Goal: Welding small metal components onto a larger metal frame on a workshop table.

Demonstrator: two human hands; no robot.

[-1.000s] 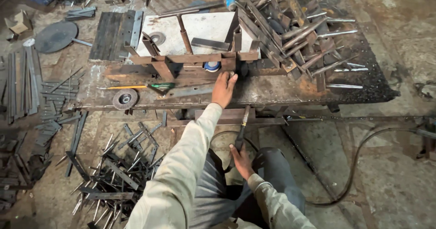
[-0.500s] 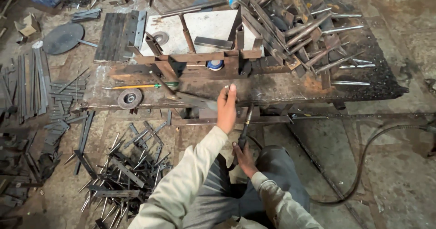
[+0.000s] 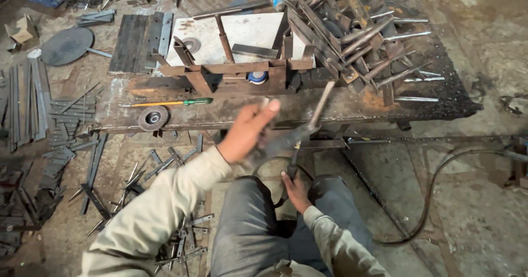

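Left hand is curled shut around the blurred electrode holder just off the table front edge. Right hand, closed, grips its handle over the lap.

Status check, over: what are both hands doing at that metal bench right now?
Left hand raised before the rusty steel workbench, blurred, grip unclear. Right hand shut on dark electrode holder with thin welding rod. Rust-brown angle-iron frame ahead, untouched.
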